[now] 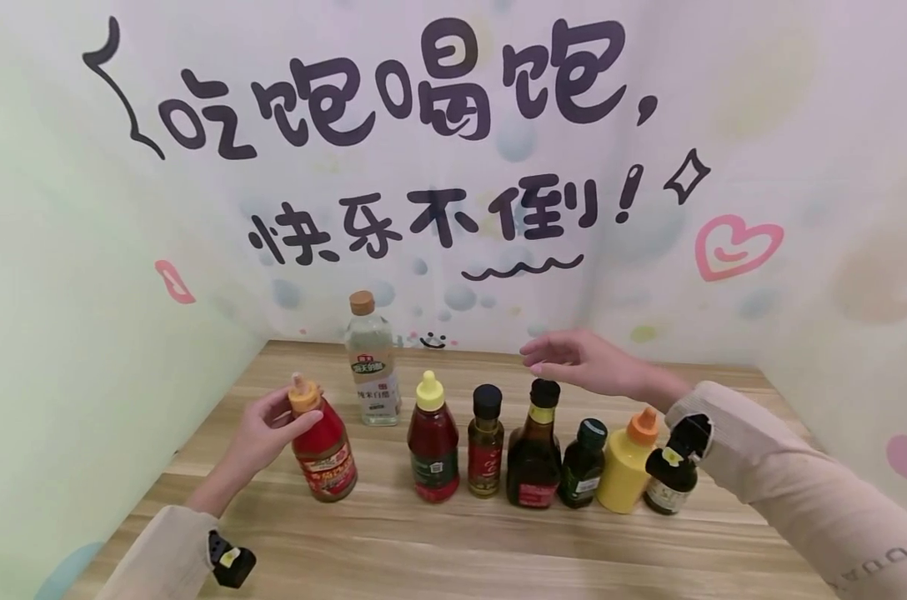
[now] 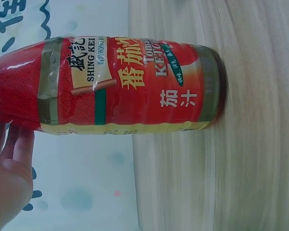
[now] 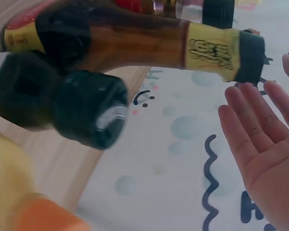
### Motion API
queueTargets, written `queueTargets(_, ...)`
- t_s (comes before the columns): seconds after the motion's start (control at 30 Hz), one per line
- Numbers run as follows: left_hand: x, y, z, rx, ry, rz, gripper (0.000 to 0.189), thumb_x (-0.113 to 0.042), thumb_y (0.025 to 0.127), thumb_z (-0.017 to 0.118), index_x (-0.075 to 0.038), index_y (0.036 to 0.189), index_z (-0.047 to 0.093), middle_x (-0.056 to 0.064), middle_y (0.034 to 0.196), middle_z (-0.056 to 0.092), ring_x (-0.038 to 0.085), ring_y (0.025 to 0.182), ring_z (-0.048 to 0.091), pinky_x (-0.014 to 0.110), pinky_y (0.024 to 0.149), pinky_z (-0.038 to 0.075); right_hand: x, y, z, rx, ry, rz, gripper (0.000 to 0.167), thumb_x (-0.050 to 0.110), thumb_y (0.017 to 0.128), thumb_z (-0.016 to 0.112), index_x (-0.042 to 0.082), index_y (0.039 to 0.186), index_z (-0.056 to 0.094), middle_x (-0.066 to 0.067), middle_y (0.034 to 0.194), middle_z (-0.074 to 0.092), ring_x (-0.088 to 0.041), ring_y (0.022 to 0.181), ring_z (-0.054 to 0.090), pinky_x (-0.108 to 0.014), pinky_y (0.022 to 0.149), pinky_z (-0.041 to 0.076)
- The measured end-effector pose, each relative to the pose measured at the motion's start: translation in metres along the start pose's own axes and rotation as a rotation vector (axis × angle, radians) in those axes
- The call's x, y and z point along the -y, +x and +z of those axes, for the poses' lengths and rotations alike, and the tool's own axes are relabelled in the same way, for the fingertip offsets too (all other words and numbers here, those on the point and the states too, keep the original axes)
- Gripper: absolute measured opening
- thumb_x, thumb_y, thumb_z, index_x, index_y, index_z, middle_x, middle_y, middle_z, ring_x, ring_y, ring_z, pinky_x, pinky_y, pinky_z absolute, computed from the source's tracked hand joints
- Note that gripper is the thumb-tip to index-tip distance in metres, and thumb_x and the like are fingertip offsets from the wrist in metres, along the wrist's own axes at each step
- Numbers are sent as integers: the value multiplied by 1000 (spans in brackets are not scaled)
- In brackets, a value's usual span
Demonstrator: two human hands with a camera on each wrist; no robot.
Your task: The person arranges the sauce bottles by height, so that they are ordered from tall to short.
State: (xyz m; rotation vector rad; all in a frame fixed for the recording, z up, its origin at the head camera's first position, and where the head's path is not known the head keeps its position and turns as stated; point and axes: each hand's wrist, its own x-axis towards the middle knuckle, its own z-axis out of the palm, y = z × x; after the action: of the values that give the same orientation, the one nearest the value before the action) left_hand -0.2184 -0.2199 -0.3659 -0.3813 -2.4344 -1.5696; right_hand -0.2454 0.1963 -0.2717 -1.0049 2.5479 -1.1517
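Note:
A red tomato ketchup bottle [image 1: 326, 450] with an orange cap is at the left, its label facing the camera in the left wrist view. My left hand [image 1: 269, 429] has thumb and fingers around its upper part, just below the cap. Whether the base touches the table cannot be told. Over at the right, my right hand [image 1: 584, 360] hovers with fingers extended and nothing in them, just above and behind a dark brown bottle [image 1: 534, 458] with a black cap. The right wrist view shows the open palm [image 3: 274, 159] close to that black cap.
A clear white vinegar bottle [image 1: 371, 367] stands behind. Along the wooden table [image 1: 423, 554] are a yellow-capped red bottle [image 1: 433, 450], a slim black-capped bottle [image 1: 486, 442], a small green-capped bottle [image 1: 584, 462], a yellow squeeze bottle [image 1: 622, 471] and a small dark bottle [image 1: 671, 483].

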Motion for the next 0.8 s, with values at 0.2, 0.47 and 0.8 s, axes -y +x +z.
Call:
queueTargets(0.2,0,-1,0,2,13,-28,45,-12,83,62,7,121,47,24,115,53,-7,89,51,14,76,43,-10,-10,9,39,27,21,39,22,89,54,1,121,49,-13,117,55,-25,108,51,-41,90,41)
queueTargets(0.47,2,0,-1,-4,16,-8,42,-14,84,61,6,119,49,23,113,53,-7,90,51,13,75,44,-17,-16,24,-7,55,-74,37,15,84,61,0,117,54,-14,113,56,-20,98,56,-30,82,47)
queueTargets(0.8,1,-3,2,-8,-14,-18,43,-14,84,61,7,119,49,24,114,53,-6,90,51,14,76,44,-22,-19,27,-54,61,-73,37,15,80,65,0,112,57,-15,105,59,-13,82,60,-27,68,51)
